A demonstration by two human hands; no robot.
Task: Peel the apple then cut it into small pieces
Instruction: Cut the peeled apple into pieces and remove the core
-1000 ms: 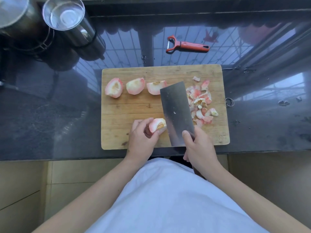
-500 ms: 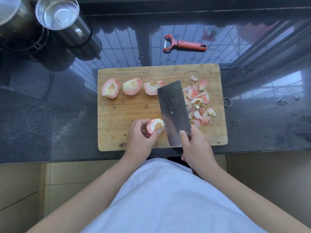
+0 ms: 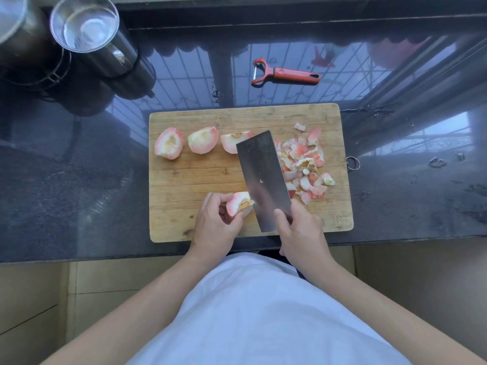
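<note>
The left hand (image 3: 214, 222) was curled round a peeled apple quarter (image 3: 238, 202), held just above the near part of the wooden cutting board (image 3: 200, 180), core side up. The right hand (image 3: 300, 233) was wrapped about the handle of a broad cleaver (image 3: 263, 177); the handle itself was hidden inside the fist, and only the flat blade showed, tilted and running away from the person. The blade's left edge met the held quarter, though whether it had bitten into the flesh could not be made out.

Three more peeled quarters lay in a row along the far left of the board: the first (image 3: 168, 143), the second (image 3: 203, 140), and a third (image 3: 234, 140) partly covered by the cleaver's far corner. A heap of peelings and core scraps (image 3: 305, 164) lay on the right of the board, its left part hidden behind the blade.

On the dark, reflective table (image 3: 79, 193) beyond the board lay a red peeler (image 3: 286, 74). A steel cup (image 3: 84, 23) stood at the far left, beside another vessel cut off by the corner of the frame.
</note>
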